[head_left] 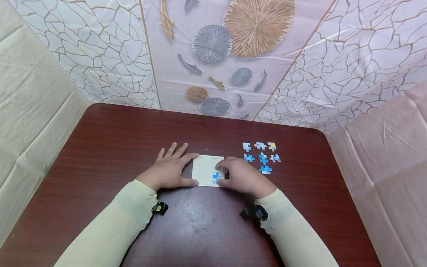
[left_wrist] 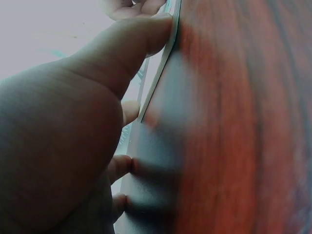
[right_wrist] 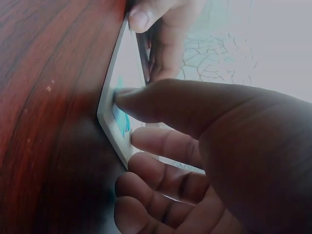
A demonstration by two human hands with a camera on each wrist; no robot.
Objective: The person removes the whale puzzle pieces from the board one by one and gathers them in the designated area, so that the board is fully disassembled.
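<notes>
A pale square puzzle tray (head_left: pixel 203 170) lies on the table between the hands. Its lower right corner bears a blue jigsaw piece (head_left: pixel 216 175). My left hand (head_left: pixel 171 170) lies spread at the tray's left side, thumb on the near corner and index finger at the far one. In the right wrist view, the left thumb (right_wrist: pixel 140 20) rests on the tray's corner. My right hand (head_left: pixel 241 175) reaches over the right edge with bent fingers and pinches the blue piece between thumb and index finger; the right thumb (right_wrist: pixel 141 100) partly covers the piece (right_wrist: pixel 120 124).
Several loose jigsaw pieces (head_left: pixel 263 158) lie in rough rows on the dark red-brown table (head_left: pixel 110 148), just right of my right hand. Patterned cloth (head_left: pixel 213 81) hangs behind the far edge. Plain fabric (head_left: pixel 383 148) hangs along the right side.
</notes>
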